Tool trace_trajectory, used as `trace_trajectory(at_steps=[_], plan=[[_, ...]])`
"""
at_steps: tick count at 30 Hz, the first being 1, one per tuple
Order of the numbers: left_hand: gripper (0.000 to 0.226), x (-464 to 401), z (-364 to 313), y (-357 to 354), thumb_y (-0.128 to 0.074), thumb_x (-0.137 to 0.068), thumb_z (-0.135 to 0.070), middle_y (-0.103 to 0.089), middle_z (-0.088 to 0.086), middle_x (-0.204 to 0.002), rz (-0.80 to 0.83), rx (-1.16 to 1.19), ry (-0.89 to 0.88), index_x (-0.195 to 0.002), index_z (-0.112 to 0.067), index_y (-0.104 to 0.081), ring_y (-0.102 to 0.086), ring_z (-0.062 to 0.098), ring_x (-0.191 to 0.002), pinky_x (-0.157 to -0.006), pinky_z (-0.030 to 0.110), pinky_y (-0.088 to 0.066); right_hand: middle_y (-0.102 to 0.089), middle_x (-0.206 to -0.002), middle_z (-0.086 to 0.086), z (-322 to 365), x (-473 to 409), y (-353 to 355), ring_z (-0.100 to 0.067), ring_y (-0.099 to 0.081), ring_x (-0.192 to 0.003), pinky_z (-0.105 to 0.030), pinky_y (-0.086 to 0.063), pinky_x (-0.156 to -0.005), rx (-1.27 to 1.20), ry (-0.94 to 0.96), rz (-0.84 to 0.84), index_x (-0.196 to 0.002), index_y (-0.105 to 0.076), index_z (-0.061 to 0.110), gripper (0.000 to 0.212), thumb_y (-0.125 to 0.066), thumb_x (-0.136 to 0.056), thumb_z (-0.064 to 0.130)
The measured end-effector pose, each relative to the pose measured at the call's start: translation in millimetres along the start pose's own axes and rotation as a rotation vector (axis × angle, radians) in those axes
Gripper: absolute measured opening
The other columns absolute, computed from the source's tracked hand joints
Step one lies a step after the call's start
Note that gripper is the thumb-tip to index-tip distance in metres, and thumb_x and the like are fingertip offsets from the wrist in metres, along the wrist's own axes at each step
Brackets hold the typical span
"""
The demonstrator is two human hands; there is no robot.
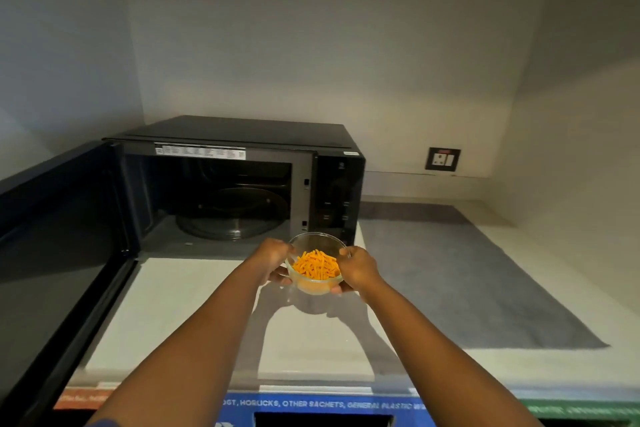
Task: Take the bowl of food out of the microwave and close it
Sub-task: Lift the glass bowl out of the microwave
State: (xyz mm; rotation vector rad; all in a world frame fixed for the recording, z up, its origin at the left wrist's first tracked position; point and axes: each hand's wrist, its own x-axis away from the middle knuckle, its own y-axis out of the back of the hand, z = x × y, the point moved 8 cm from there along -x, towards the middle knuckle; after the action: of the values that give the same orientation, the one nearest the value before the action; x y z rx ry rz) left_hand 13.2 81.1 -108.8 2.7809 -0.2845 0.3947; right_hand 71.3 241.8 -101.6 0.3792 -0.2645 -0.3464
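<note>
Bowl first, then the door. Where is the bowl?

— From the head camera, it is out of the microwave already. It hangs in the air just in front of the opening, over the pale surface. It is clear glass with orange food inside.

— Who has it?

— Both hands. The left hand is wrapped round the left side of the bowl, thumb on the rim and fingers under it. The right hand grips the right side the same way. Neither hand is loose.

— How do we do this bit well?

— Keep the bowl flat so the food stays in. I think it may be hot, so do not hold it long. Lower it straight down onto the surface, slowly, till the bottom sits flat. Only then let go.

— Where should it go?

— I would put it a little to the right, near the grey mat. That spot is out of the way of the door.

— And the door?

— It is wide open on the left. The glass plate inside is bare. Once a hand is free, push the door until it is shut tight.
</note>
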Motion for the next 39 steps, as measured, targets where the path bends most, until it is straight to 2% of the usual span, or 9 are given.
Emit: trace_trajectory(at_steps=[2, 7, 12, 15, 18, 21, 26, 34, 39], plan=[[0.025, -1.2, -4.0, -26.8, -0.045, -0.094, -0.009, -0.059, 0.017, -0.102, 0.041, -0.005, -0.010, -0.114, -0.002, -0.058, -0.059, 0.022, -0.064, -0.054, 0.031, -0.052, -0.056, -0.126, -0.015, -13.3, 0.4, 22.4, -0.036, -0.068, -0.094, -0.030, -0.056, -0.056, -0.011, -0.019, -0.033, -0.125, -0.049, 0.010, 0.033, -0.047, -0.093, 0.014], [0.012, -6.4, -9.6, -86.9, -0.045, -0.094, -0.008, -0.059, 0.015, -0.100, 0.142, 0.002, -0.008, -0.102, -0.008, -0.054, -0.060, 0.023, -0.070, -0.063, 0.032, -0.052, -0.056, -0.126, -0.016, -43.4, -4.4, 71.3, -0.032, -0.069, -0.080, -0.034, -0.058, -0.060, 0.000, -0.069, -0.115, -0.128, -0.046, 0.010, 0.038, -0.046, -0.091, 0.010], [0.019, -22.9, -21.5, -141.6, -0.041, -0.095, -0.010, -0.059, 0.011, -0.098, 0.199, -0.006, -0.042, -0.106, -0.012, -0.056, -0.060, 0.025, -0.081, -0.082, 0.039, -0.051, -0.053, -0.115, -0.014, -70.7, -13.6, 114.2, -0.037, -0.067, -0.081, -0.038, -0.058, -0.061, -0.059, -0.120, -0.196, -0.128, -0.047, 0.009, 0.039, -0.044, -0.089, 0.007], [0.021, -34.0, -29.3, -172.4, -0.039, -0.094, -0.004, -0.055, 0.004, -0.077, 0.238, 0.012, -0.050, -0.087, -0.016, -0.054, -0.053, 0.018, -0.062, -0.061, 0.027, -0.043, -0.052, -0.129, -0.017, -85.6, -23.2, 135.2, -0.041, -0.068, -0.091, -0.037, -0.058, -0.056, -0.079, -0.151, -0.262, -0.131, -0.046, 0.010, 0.042, -0.045, -0.088, 0.008], [0.025, -44.8, -36.5, -199.1, -0.040, -0.094, -0.003, -0.058, 0.006, -0.081, 0.286, 0.008, -0.054, -0.080, -0.020, -0.053, -0.052, 0.016, -0.059, -0.050, 0.024, -0.046, -0.052, -0.130, -0.018, -99.6, -33.0, 152.6, -0.040, -0.067, -0.091, -0.030, -0.055, -0.043, -0.100, -0.184, -0.307, -0.131, -0.045, 0.009, 0.043, -0.046, -0.088, 0.009], [0.026, -62.3, -43.2, -227.2, -0.042, -0.091, -0.002, -0.058, 0.011, -0.098, 0.339, -0.003, -0.055, -0.077, -0.020, -0.054, -0.057, 0.021, -0.072, -0.057, 0.028, -0.048, -0.052, -0.129, -0.019, -111.3, -47.4, 170.2, -0.042, -0.066, -0.097, -0.039, -0.059, -0.057, -0.089, -0.218, -0.350, -0.132, -0.043, 0.008, 0.043, -0.047, -0.089, 0.011], [0.030, -91.3, -54.8, -267.2, -0.043, -0.088, 0.001, -0.057, 0.010, -0.100, 0.410, -0.034, -0.089, -0.107, -0.016, -0.059, -0.056, 0.027, -0.088, -0.065, 0.030, -0.050, -0.057, -0.126, -0.021, -127.8, -77.6, 194.7, -0.042, -0.065, -0.098, -0.052, -0.058, -0.078, -0.051, -0.247, -0.444, -0.129, -0.046, 0.009, 0.045, -0.051, -0.085, 0.013], [0.023, -114.5, -53.8, -293.1, -0.048, -0.090, -0.001, -0.058, 0.010, -0.100, 0.477, -0.024, -0.047, -0.104, -0.017, -0.057, -0.056, 0.026, -0.090, -0.060, 0.027, -0.049, -0.060, -0.121, -0.022, -140.5, -97.0, 206.1, -0.039, -0.069, -0.090, -0.048, -0.060, -0.073, 0.019, -0.300, -0.487, -0.129, -0.047, 0.010, 0.044, -0.048, -0.085, 0.013], [0.035, -128.6, -52.7, -303.9, -0.049, -0.088, 0.000, -0.059, 0.011, -0.102, 0.498, -0.043, -0.033, -0.120, -0.011, -0.060, -0.058, 0.027, -0.088, -0.057, 0.028, -0.049, -0.065, -0.112, -0.022, -148.4, -110.9, 208.3, -0.035, -0.070, -0.072, -0.044, -0.062, -0.064, 0.012, -0.305, -0.494, -0.123, -0.051, 0.010, 0.039, -0.049, -0.085, 0.017]])
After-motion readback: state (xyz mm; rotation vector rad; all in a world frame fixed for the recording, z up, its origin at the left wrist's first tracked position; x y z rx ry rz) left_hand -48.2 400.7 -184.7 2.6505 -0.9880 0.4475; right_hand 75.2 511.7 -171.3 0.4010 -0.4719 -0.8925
